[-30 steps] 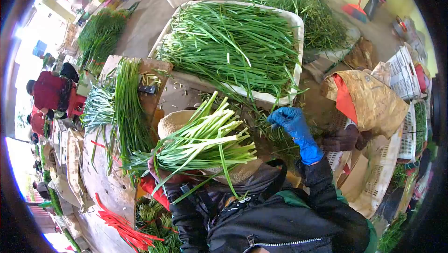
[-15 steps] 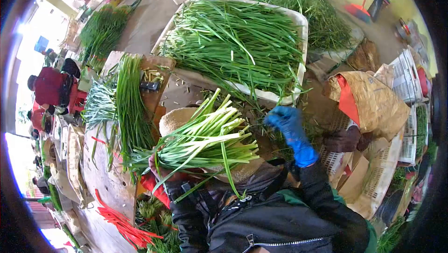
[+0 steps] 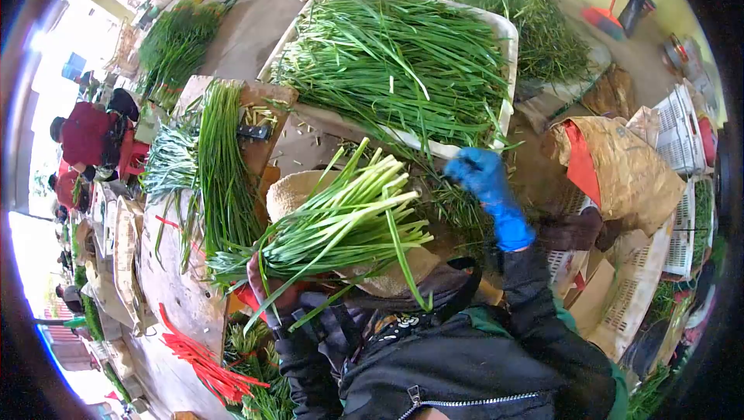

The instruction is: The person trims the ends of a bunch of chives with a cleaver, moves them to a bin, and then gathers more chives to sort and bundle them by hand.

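The bundle of green stalks (image 3: 349, 226) lies across the front of the person's body, pale stem ends fanned toward the right and leafy ends reaching the edge of the counter (image 3: 182, 296). The left hand (image 3: 273, 290) has its fingers wrapped around the leafy part. A firm, even grip there, without squeezing hard, should hold the stalks together and spare the soft leaves from bruising. The stem ends stand unevenly, and one long leaf (image 3: 403, 253) droops from them; stragglers like that are best drawn out singly along their length, so neighbours don't snap.

The right hand (image 3: 477, 176), in a blue glove, is apart from the bundle, near the corner of the white tub (image 3: 511, 52). Its fingers are curled; whether they pinch anything, I cannot tell. Approaching from the stem side would suit it, with the left wrist steady.

Beyond, loose stalks (image 3: 395, 67) fill the tub. On the counter lie another heap of stalks (image 3: 225, 156), a small dark block (image 3: 253, 132) and red strips (image 3: 205, 366).
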Tool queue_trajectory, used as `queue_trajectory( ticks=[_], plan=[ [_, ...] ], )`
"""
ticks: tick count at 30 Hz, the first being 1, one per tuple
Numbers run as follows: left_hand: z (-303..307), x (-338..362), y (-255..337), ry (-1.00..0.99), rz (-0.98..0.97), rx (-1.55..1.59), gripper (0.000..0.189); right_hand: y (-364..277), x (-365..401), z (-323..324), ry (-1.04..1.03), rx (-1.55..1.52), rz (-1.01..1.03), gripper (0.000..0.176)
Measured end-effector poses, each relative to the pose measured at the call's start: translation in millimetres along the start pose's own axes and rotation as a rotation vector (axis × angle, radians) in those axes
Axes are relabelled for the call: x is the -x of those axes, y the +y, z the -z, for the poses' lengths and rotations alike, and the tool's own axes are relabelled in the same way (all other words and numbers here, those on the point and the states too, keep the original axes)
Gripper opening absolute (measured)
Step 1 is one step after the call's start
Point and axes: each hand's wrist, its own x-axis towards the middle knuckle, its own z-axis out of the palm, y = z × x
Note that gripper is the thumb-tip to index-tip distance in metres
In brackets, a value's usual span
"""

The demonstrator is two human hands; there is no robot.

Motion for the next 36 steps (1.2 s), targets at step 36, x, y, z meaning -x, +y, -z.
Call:
queue_trajectory(
  ticks=[36],
  plan=[
    [-8, 8, -8, -0.337, 0.026, 0.206, 0.040, -12, 54, -24, -0.127, 0.261, 0.272, 0.026]
  ],
)
